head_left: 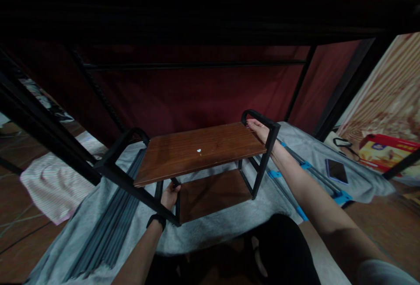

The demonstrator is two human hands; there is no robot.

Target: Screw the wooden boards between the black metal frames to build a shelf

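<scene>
1. Nearest to me is my own knee in dark cloth (282,250), low in the middle, and past it the grey blanket (210,228) on which all the things lie.
2. At the left on the blanket lies a bundle of grey metal rods (108,228), just beside the small shelf rack (200,149), which stands in the middle of the blanket.
3. My left hand (169,195) is under the front edge of the upper wooden board (197,151), beside a black post; the fingers are hidden behind the frame, so I cannot tell whether they are closed.
4. My right hand (259,130) lies at the right black end frame (267,145), fingers curled over the top corner, closed on the bar.
5. I judge the rack stiff and rather light; the boards may slide, so the metal end frames are the best places to grip.
6. At the far right lie blue-jointed rails (328,189) and a phone (336,171).
</scene>
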